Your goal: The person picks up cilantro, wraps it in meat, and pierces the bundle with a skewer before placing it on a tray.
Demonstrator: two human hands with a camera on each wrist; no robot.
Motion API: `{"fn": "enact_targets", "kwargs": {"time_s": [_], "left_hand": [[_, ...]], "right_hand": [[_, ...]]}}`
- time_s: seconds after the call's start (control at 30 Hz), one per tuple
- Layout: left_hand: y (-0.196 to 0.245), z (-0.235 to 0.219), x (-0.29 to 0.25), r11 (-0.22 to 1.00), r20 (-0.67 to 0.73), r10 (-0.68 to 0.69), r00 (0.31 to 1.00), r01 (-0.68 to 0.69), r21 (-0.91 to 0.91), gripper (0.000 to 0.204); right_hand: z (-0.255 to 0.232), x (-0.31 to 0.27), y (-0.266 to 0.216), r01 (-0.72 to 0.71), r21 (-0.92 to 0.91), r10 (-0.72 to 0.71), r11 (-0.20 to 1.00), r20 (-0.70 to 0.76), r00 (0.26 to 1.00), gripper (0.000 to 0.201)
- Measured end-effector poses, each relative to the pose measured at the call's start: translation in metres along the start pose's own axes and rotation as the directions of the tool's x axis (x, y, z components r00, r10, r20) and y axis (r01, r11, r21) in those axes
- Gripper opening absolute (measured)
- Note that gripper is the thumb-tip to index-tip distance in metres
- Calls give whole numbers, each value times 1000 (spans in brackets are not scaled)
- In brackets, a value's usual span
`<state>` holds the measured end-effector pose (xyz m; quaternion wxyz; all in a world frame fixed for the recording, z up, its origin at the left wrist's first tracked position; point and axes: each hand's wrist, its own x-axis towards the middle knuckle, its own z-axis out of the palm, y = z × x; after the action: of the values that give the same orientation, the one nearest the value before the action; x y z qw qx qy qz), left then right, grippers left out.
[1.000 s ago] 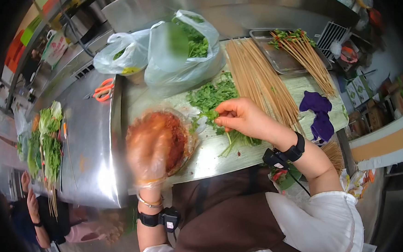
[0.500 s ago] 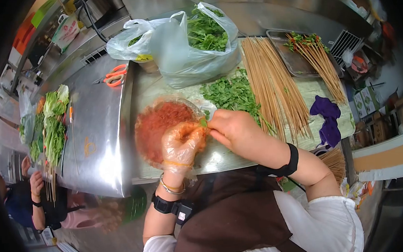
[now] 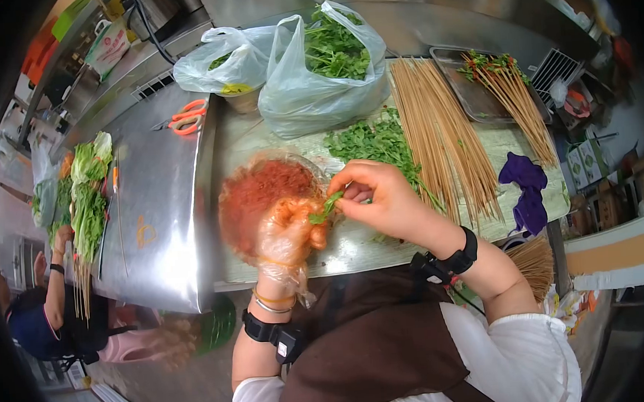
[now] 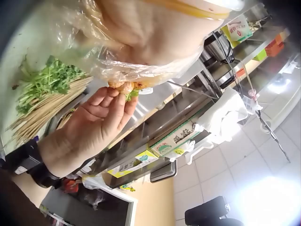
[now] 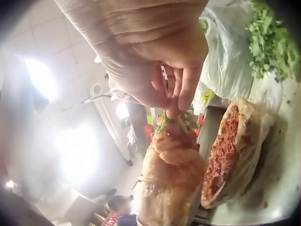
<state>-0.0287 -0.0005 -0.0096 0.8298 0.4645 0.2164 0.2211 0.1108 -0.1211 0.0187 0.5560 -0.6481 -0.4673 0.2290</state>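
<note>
My left hand, in a clear plastic glove smeared red, is held palm up with curled fingers. Between them it grips a small piece of red-seasoned meat, mostly hidden by the glove. Pinched between the thumb and fingers of my right hand is a green cilantro sprig, right at the left fingertips. Behind the left hand stands a plastic-lined bowl of red-seasoned minced-looking meat. A pile of loose cilantro lies beyond the right hand.
Bare bamboo skewers lie right of the cilantro pile. Filled skewers rest on a metal tray. Plastic bags of greens stand at the back, orange scissors at left. A purple cloth lies far right.
My left hand has come out of the meat bowl to meet my right. Right fingers moved to the left hand with cilantro, then drew slightly back, still pinching the sprig.
</note>
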Motion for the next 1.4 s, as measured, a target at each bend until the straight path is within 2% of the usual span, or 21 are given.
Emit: {"fn": "enact_targets", "kwargs": {"time_s": [0.1,0.2,0.3,0.37,0.4,0.43,0.57,0.6,0.7,0.8,0.83,0.87,0.9,1.0,1.13,1.23,1.33,1.4], "left_hand": [[-5,0,-1,993,-37,-10,999,14,119,7],[-9,3,-4,981,-56,25,998,-14,196,8],[-6,-2,-4,972,17,-7,1000,3,237,13],[2,-10,-2,985,32,79,996,-83,149,21],[12,-14,-5,955,7,140,990,-137,263,28],[16,-22,-6,925,-55,185,981,-155,348,24],[38,-73,-18,894,-233,305,923,-194,403,21],[46,-81,-21,862,-279,336,900,-174,475,20],[55,-96,-32,828,-300,375,877,-172,534,16],[47,-102,-32,556,-131,450,883,-162,815,11],[46,-94,-31,506,-103,436,894,-148,850,8],[42,-94,-27,362,-14,439,898,-163,918,7],[39,-93,-25,211,76,427,901,-181,961,7],[34,-75,-21,-57,159,409,899,-149,987,14],[30,-58,-9,-145,-1,312,950,48,988,29],[26,-56,0,-189,-39,275,961,94,977,24],[32,-61,5,-142,-53,175,983,79,987,19],[35,-74,8,16,-78,125,989,76,997,15]], "right_hand": [[6,-1,14,-80,396,60,915,61,996,10],[5,-4,18,-87,416,57,905,85,995,9],[4,-7,22,-207,454,188,867,87,978,11],[2,-7,31,-202,519,212,831,42,976,13],[1,-8,34,-199,550,225,811,20,974,14],[0,-11,36,-217,542,253,812,9,968,14],[3,-27,48,-270,573,315,774,22,949,14],[4,-30,52,-269,591,317,760,24,948,13],[10,-44,71,-285,572,334,769,22,942,12],[13,-56,91,-260,543,308,798,3,951,11],[14,-58,95,-248,533,302,809,-16,953,11],[13,-60,98,-246,543,301,803,-14,954,11],[13,-62,102,-244,553,300,797,-12,954,11],[12,-64,104,-241,575,298,782,-4,955,11],[11,-64,105,-234,590,275,772,20,961,11],[11,-63,108,-248,574,280,781,34,959,11],[11,-64,109,-246,589,281,769,33,959,11],[11,-64,110,-244,588,277,771,35,960,11]]}}
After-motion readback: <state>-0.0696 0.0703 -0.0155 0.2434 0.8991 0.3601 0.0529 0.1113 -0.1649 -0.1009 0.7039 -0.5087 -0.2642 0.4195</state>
